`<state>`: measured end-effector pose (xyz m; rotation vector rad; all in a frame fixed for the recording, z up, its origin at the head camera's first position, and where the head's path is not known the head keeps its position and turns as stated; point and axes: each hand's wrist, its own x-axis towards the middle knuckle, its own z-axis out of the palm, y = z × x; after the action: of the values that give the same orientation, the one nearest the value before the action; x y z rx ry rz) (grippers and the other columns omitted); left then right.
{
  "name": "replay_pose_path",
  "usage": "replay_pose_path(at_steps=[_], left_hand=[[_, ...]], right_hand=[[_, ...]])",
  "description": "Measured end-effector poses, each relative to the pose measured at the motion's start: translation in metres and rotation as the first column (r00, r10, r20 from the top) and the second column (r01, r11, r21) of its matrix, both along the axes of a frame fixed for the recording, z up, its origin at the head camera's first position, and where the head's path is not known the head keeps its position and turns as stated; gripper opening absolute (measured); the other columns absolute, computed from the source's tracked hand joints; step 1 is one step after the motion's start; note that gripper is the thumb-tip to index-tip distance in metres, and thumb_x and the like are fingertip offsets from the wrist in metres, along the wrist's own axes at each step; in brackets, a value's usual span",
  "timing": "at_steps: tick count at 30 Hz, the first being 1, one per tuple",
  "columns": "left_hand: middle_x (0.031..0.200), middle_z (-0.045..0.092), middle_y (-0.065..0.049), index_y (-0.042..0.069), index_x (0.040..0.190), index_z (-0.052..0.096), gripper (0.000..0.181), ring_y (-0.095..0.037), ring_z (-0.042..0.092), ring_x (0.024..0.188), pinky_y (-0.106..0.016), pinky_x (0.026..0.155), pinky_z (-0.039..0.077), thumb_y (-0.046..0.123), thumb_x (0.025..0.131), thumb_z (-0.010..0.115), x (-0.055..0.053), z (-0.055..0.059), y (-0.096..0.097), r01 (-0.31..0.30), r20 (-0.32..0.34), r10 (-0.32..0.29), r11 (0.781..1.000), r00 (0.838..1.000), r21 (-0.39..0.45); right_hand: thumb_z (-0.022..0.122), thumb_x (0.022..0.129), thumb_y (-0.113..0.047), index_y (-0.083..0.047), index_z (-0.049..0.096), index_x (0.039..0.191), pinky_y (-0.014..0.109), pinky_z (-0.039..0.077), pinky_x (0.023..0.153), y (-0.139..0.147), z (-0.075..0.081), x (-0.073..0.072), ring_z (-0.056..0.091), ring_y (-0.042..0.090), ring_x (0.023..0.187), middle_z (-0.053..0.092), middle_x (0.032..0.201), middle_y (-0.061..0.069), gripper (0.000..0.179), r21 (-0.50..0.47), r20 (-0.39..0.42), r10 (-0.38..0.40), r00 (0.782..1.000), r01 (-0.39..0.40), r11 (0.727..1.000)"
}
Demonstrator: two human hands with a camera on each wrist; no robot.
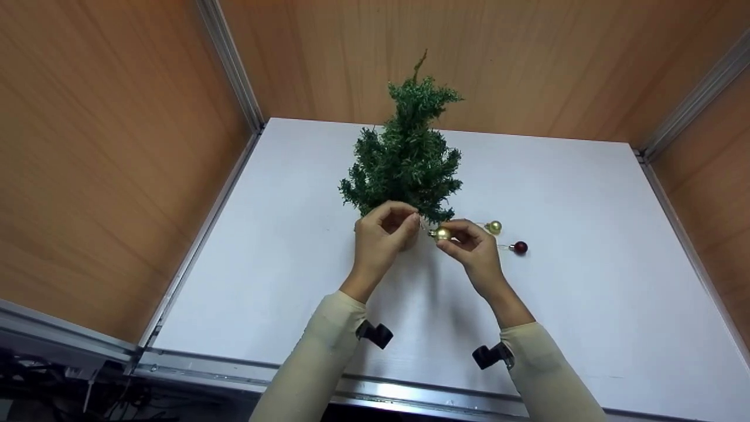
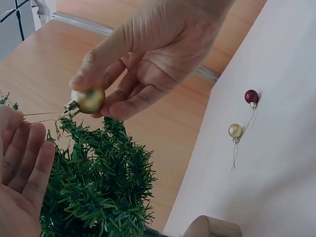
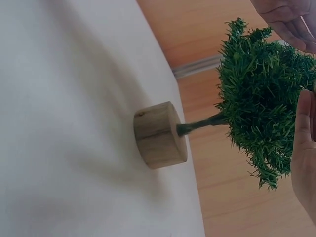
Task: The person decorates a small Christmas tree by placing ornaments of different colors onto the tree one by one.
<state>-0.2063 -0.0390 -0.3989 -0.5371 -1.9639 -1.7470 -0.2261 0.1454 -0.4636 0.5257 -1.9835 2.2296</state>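
A small artificial Christmas tree (image 1: 407, 146) with green tinsel-like branches stands on a round wooden base (image 3: 160, 136). In front of its lower branches, my right hand (image 1: 476, 252) pinches a shiny gold bauble (image 2: 91, 100) between thumb and fingers. My left hand (image 1: 382, 240) pinches the end of the bauble's thin thread loop (image 2: 42, 114), which is stretched between the two hands. The bauble's metal cap points toward the left hand. Branch tips lie just below the thread in the left wrist view. The right wrist view cuts off both hands and hides the bauble.
On the white tabletop (image 1: 592, 281), right of the tree, lie another gold bauble (image 1: 495, 227) and a dark red bauble (image 1: 520, 248), each with a thread loop. Wooden panels (image 1: 527, 64) with metal rails enclose the back and sides.
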Motion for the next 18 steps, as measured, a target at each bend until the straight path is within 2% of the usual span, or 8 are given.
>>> replay_pose_path(at_steps=[4, 10, 15, 18], left_hand=[[0.078, 0.063, -0.005, 0.000, 0.089, 0.064, 0.010, -0.020, 0.056, 0.062, -0.031, 0.053, 0.047, 0.007, 0.083, 0.065, 0.000, 0.001, 0.001, 0.006, 0.005, -0.006, 1.000, 1.000, 0.000], [0.075, 0.062, -0.005, 0.000, 0.088, 0.064, 0.009, -0.018, 0.055, 0.059, -0.030, 0.050, 0.046, 0.008, 0.083, 0.065, -0.001, 0.000, 0.004, 0.016, 0.002, -0.016, 1.000, 1.000, -0.003], [0.076, 0.063, -0.005, 0.000, 0.087, 0.064, 0.007, -0.018, 0.056, 0.060, -0.031, 0.052, 0.047, 0.005, 0.082, 0.065, -0.002, 0.000, 0.005, 0.015, -0.018, -0.016, 1.000, 1.000, -0.006], [0.076, 0.063, -0.005, 0.001, 0.087, 0.065, 0.007, -0.017, 0.056, 0.061, -0.032, 0.053, 0.047, 0.006, 0.082, 0.065, -0.002, 0.000, 0.004, 0.020, -0.016, -0.020, 1.000, 1.000, -0.008]], right_hand=[[0.072, 0.075, -0.005, 0.005, 0.058, 0.107, 0.033, 0.048, 0.079, -0.001, -0.003, 0.001, 0.055, 0.030, 0.098, 0.054, 0.107, 0.019, 0.036, -0.003, 0.020, 0.020, 1.000, -0.020, 1.000], [0.071, 0.076, -0.004, 0.003, 0.058, 0.108, 0.034, 0.048, 0.079, -0.004, -0.007, 0.001, 0.054, 0.030, 0.097, 0.054, 0.108, 0.019, 0.035, 0.032, -0.008, 0.034, 0.999, -0.034, 0.999], [0.069, 0.076, 0.000, 0.005, 0.057, 0.108, 0.034, 0.047, 0.081, -0.010, 0.006, 0.009, 0.054, 0.028, 0.098, 0.053, 0.109, 0.024, 0.034, 0.086, -0.002, 0.064, 0.998, -0.063, 0.994], [0.070, 0.077, -0.003, 0.007, 0.057, 0.107, 0.036, 0.047, 0.081, -0.012, 0.014, 0.014, 0.055, 0.028, 0.097, 0.054, 0.108, 0.022, 0.034, 0.128, -0.013, 0.080, 0.997, -0.078, 0.989]])
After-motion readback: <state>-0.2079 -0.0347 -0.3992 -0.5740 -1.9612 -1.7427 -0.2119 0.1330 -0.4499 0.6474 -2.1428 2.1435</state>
